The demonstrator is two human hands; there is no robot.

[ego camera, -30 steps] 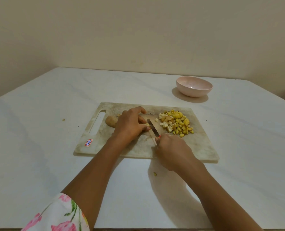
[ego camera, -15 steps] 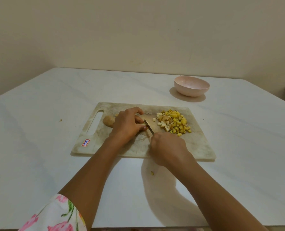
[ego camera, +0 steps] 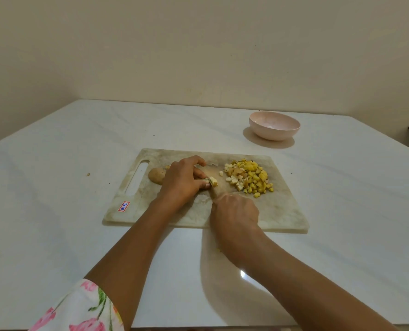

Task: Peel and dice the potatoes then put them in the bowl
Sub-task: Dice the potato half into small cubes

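Since half a second ago the knife (ego camera: pixel 212 191) has sunk lower, so only a short stretch of blade shows between the two hands at the centre of the frame. The right hand (ego camera: pixel 234 211) is closed in a fist around the handle (itself hidden under the fingers). The left hand (ego camera: pixel 182 181), fingers curled down, holds a pale potato piece (ego camera: pixel 213 180) against the cutting board (ego camera: pixel 282 211), with the blade right beside its fingertips. Behind that hand, toward the board's handle slot, lies a brown potato (ego camera: pixel 156 176) with the skin on. The diced potato (ego camera: pixel 249 177) sits in a yellow and white heap on the right part of the board, apart from the blade. The pink bowl (ego camera: pixel 274 126) stands on the white table (ego camera: pixel 55 187) in the upper right, beyond the board. A small red-edged sticker (ego camera: pixel 123 206) marks the board's near left corner, and a floral sleeve (ego camera: pixel 79 306) shows at lower left.
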